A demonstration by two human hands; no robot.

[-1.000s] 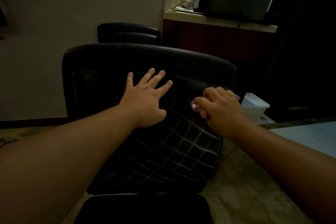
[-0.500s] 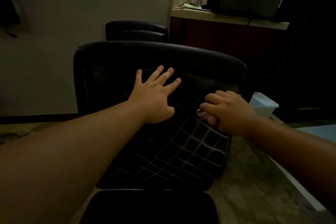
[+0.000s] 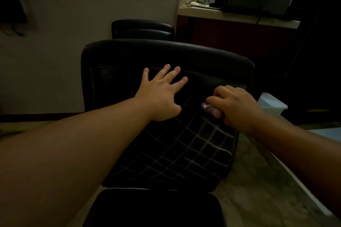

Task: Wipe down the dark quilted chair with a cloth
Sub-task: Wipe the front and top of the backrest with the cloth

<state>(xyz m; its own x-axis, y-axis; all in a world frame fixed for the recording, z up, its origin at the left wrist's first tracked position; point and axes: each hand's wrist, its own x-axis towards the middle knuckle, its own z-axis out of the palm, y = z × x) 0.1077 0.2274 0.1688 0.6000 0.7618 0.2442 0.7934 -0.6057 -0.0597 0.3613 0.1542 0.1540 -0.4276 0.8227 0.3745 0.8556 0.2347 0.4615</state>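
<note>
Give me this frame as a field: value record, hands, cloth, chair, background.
left hand: flat, fingers spread, pressing the backrest
right hand: curled round the cloth, holding it to the backrest
cloth: pale, bunched, mostly hidden
chair: dark, quilted grid stitching, faces camera
second chair: behind, by wall
white bin: right of chair

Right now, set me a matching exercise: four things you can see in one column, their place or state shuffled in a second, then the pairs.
Things:
1. left hand
2. right hand
3. pale crumpled cloth
4. white plastic tub

Places or states:
A. bunched in a grip
B. fingers spread flat on the dark quilted chair back
C. right of the chair, behind its edge
D. fingers curled

Pairs: 1-B, 2-D, 3-A, 4-C
</note>
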